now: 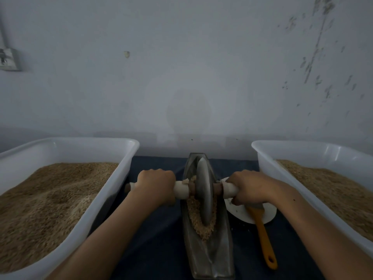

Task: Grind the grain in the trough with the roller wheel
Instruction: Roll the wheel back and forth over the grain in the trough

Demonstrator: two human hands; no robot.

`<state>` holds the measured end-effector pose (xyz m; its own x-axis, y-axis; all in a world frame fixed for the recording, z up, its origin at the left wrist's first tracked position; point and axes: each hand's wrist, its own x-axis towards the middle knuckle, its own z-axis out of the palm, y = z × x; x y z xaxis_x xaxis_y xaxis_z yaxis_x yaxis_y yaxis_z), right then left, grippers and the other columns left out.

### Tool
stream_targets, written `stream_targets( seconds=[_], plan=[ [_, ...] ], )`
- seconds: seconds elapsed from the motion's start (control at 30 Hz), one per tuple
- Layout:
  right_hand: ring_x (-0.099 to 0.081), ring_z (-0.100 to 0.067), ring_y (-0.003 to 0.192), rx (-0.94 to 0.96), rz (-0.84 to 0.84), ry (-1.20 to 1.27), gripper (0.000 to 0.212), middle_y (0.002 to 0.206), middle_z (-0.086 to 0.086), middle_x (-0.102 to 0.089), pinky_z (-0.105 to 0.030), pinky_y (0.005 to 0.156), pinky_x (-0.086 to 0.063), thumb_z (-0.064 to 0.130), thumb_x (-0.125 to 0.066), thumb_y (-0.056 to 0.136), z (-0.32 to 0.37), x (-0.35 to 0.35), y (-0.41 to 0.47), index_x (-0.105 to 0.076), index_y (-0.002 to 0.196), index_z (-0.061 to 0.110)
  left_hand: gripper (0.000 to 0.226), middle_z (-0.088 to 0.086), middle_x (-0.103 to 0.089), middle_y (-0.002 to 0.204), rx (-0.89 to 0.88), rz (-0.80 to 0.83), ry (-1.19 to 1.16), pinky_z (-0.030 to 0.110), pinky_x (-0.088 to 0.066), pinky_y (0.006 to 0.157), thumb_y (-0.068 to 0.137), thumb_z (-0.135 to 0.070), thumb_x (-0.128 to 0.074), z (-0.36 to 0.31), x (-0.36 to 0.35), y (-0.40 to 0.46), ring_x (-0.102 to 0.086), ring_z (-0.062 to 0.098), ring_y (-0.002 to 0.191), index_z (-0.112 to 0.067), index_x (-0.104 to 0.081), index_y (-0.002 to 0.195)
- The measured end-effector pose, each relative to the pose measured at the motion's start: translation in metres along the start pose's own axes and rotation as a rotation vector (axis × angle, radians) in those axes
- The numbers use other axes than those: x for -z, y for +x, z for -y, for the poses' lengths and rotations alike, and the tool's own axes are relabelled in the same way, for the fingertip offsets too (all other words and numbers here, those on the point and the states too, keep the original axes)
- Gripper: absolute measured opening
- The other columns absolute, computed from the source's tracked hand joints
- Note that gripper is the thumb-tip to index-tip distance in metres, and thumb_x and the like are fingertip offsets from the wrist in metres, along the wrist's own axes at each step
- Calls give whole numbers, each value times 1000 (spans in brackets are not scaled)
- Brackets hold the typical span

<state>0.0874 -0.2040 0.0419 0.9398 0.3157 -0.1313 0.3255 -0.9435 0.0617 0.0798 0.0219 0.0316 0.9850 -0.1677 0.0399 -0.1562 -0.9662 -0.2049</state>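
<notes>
— Left hand point(154, 185) first: what is it doing?
— Fingers curled over the cloth-wrapped axle handle point(181, 189) on the left of the roller wheel point(204, 190). The right hand point(249, 187) grips the handle's other end the same way, knuckles up.
— And the wheel itself?
— Upright on its edge in the metal trough point(210, 257), which runs lengthwise away from the person on a dark blue cloth point(161, 239). Its rim sits down in the grain point(196, 219), which lies heaped along the channel on both sides of the disc and at its near edge.
— Anything beside it?
— A white plate point(268, 216) just right of the trough, with an orange-handled brush or spatula point(264, 241) lying across it; I cannot tell which. Two white plastic tubs of brownish grain flank everything, the left tub point(113, 178) and the right tub point(268, 168).
</notes>
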Motion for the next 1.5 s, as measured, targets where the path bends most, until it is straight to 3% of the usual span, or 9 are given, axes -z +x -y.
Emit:
stream_targets(
  seconds=[0.23, 0.4, 0.77, 0.93, 1.0, 1.1, 1.2, 1.37, 1.5],
  plan=[
    [-61, -20, 84, -19, -276, -50, 2, 93, 0, -64, -30, 64, -40, 25, -55, 88, 1, -13, 6, -53, 88, 25, 24, 1, -61, 106, 37, -176, -92, 29, -38, 72, 87, -30, -60, -1, -9, 7, -59, 20, 97, -20, -55, 108],
    [-59, -20, 82, -9, -517, -38, 10, 88, 4, -61, -31, 64, -39, 24, -50, 90, 1, -25, 12, -41, 85, 26, 20, -1, -62, 101, 32, -337, -114, 29, -37, 69, 88, -33, -57, -1, -18, 8, -60, 19, 92, -22, -51, 104],
    [-62, -17, 85, -25, -47, -1, 21, 95, 0, -66, -31, 70, -48, 28, -67, 81, 0, -3, 3, -63, 102, 25, 32, 1, -61, 100, 1, -73, 3, 29, -42, 74, 83, -32, -64, 2, -6, 6, -59, 18, 92, -17, -55, 111],
    [-58, -15, 77, -27, -137, -29, 4, 85, 4, -61, -27, 60, -42, 30, -62, 86, 1, -8, 7, -59, 86, 30, 28, -1, -61, 99, 10, -116, -56, 28, -41, 73, 85, -31, -62, 2, -8, 8, -59, 17, 90, -19, -55, 109],
    [-56, -16, 74, -46, -263, -34, 18, 81, 4, -60, -27, 56, -35, 28, -56, 89, 2, -13, 8, -48, 73, 30, 22, -2, -61, 99, 14, -230, -71, 28, -38, 71, 87, -32, -60, 1, -13, 9, -59, 17, 90, -22, -54, 106],
    [-59, -20, 80, -70, -433, -19, 15, 87, 3, -62, -30, 62, -35, 26, -51, 91, 3, -22, 11, -44, 78, 27, 19, -4, -62, 100, 20, -405, -69, 26, -35, 69, 89, -34, -56, -1, -20, 10, -60, 15, 91, -23, -49, 103],
    [-58, -19, 78, -75, -489, -23, 14, 88, 3, -63, -30, 61, -35, 27, -51, 92, 3, -25, 12, -44, 80, 28, 19, -4, -62, 101, 14, -420, -79, 26, -35, 70, 90, -33, -56, -1, -21, 11, -60, 15, 91, -23, -49, 104],
    [-62, -18, 85, -57, -232, -3, 12, 94, 2, -66, -32, 72, -50, 32, -62, 85, 0, -14, 9, -62, 95, 25, 23, 1, -61, 105, 6, -257, -44, 28, -38, 70, 87, -29, -58, 0, -14, 10, -60, 19, 94, -19, -55, 108],
    [-62, -17, 86, -60, -39, 0, 21, 97, 0, -66, -29, 68, -46, 32, -69, 82, 1, -3, 5, -61, 98, 21, 28, 2, -61, 102, -17, -118, -38, 28, -41, 71, 85, -29, -61, 3, -8, 8, -58, 18, 90, -16, -56, 110]
  ],
)
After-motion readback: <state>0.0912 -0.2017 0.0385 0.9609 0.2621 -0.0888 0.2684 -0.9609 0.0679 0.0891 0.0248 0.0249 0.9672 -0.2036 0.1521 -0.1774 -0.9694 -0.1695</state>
